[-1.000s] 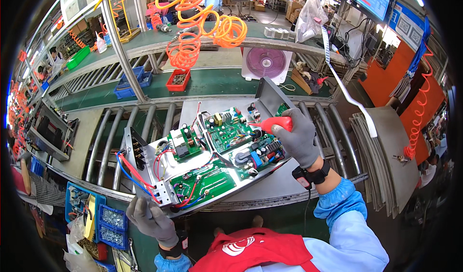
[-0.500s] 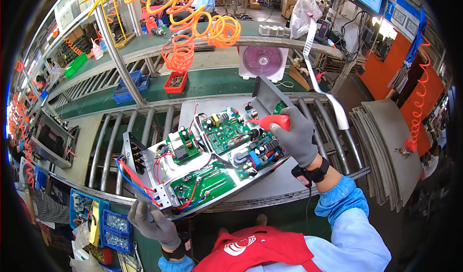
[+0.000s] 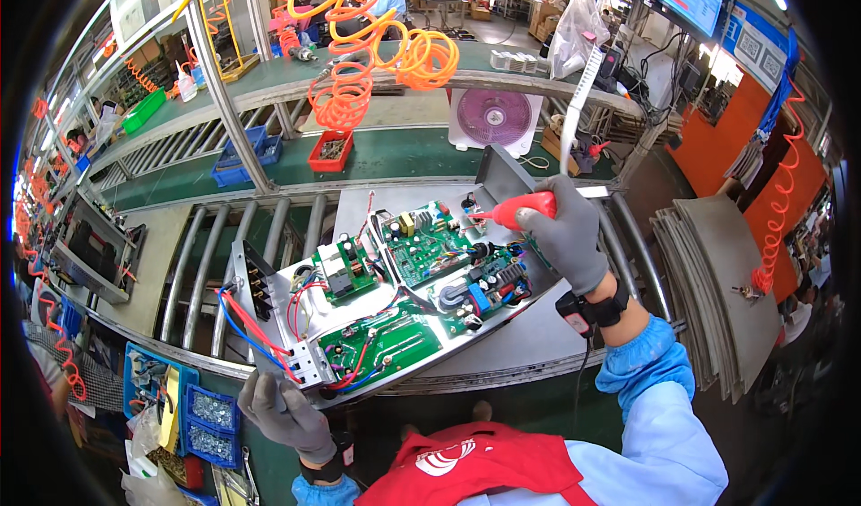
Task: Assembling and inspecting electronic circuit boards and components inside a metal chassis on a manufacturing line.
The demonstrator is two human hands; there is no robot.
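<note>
A metal chassis plate [image 3: 502, 178] carrying several green circuit boards [image 3: 421, 241] lies tilted on the roller conveyor in front of me. My left hand [image 3: 285, 412], in a grey glove, grips the plate's near left corner, beside red and blue wires [image 3: 247, 322]. My right hand [image 3: 567, 237], also gloved, is closed around a red-handled screwdriver [image 3: 525, 208] whose tip points at the upper right board. A black wrist strap [image 3: 596, 309] sits on my right wrist.
Steel rollers [image 3: 202, 259] run under the plate. Orange coiled air hoses [image 3: 359, 66] hang above. A red bin [image 3: 330, 150] and blue bins [image 3: 242, 158] sit on the green belt behind, beside a small fan [image 3: 495, 118]. Blue trays of screws [image 3: 211, 425] lie at lower left. Stacked grey panels [image 3: 726, 273] stand right.
The view has shifted slightly. My right hand with the screwdriver stays at the upper right board, and my left hand keeps its hold on the plate's corner.
</note>
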